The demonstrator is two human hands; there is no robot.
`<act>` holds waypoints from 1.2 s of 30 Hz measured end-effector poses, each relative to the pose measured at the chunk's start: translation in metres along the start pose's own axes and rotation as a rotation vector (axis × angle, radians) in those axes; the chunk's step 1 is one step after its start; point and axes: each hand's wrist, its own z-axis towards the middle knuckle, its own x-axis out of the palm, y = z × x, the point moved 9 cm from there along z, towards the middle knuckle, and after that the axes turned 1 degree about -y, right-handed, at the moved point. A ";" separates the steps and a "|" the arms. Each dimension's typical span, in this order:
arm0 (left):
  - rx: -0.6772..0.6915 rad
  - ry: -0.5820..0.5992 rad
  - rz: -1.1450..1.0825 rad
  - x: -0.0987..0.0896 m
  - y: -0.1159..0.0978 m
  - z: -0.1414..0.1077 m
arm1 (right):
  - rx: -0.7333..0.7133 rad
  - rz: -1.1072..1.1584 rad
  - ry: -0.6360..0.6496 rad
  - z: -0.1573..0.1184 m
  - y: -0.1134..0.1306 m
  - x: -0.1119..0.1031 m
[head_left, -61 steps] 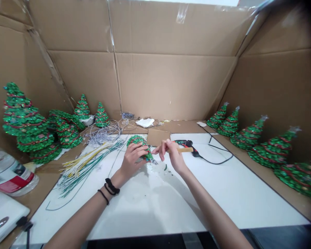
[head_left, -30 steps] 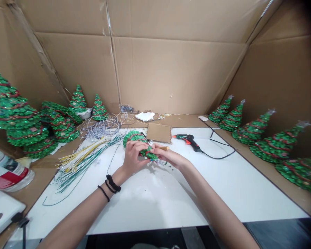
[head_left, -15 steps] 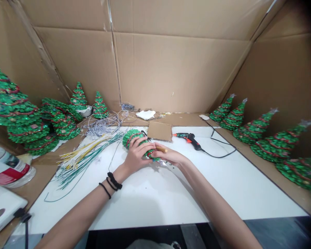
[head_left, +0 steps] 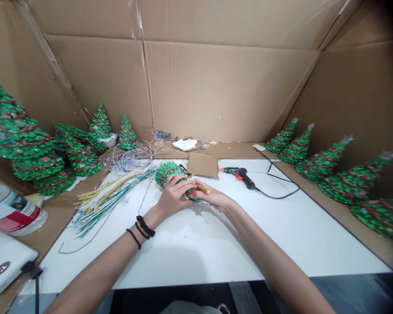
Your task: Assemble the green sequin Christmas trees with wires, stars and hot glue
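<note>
Back wall: corrugated cardboard sheets [head_left: 222, 87], brown, joined by vertical and horizontal fold lines, with a creased seam left of centre. Side panels of the same cardboard, angled inward: left panel [head_left: 16, 65], right panel [head_left: 356, 100]. Work surface: white board [head_left: 190, 257], smooth, with light scuffs. Cardboard ledge [head_left: 232, 150] along the rear and sides of the board. Dark strip [head_left: 170, 303] beyond the near edge, type of surface not clear. Lighting: even and diffuse, soft shadows only.
</note>
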 end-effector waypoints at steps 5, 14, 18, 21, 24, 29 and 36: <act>-0.014 0.003 0.016 0.001 0.000 -0.001 | 0.015 0.033 -0.027 0.000 0.000 0.001; -0.026 -0.006 0.006 0.000 0.000 -0.001 | 0.037 0.095 -0.021 0.000 0.000 0.001; -0.023 0.013 0.013 0.001 0.000 -0.001 | 0.052 0.101 0.000 -0.001 -0.001 0.002; -0.032 0.013 0.016 0.001 0.001 -0.002 | 0.046 0.129 -0.007 -0.001 0.001 0.004; -0.035 0.011 0.019 0.001 0.002 -0.003 | 0.040 0.154 -0.015 -0.001 0.002 0.007; -0.044 0.016 0.021 0.001 0.004 -0.004 | 0.026 0.149 -0.052 -0.003 0.004 0.006; -0.057 0.037 0.033 0.004 0.005 -0.005 | 0.011 0.122 -0.074 -0.002 0.003 0.004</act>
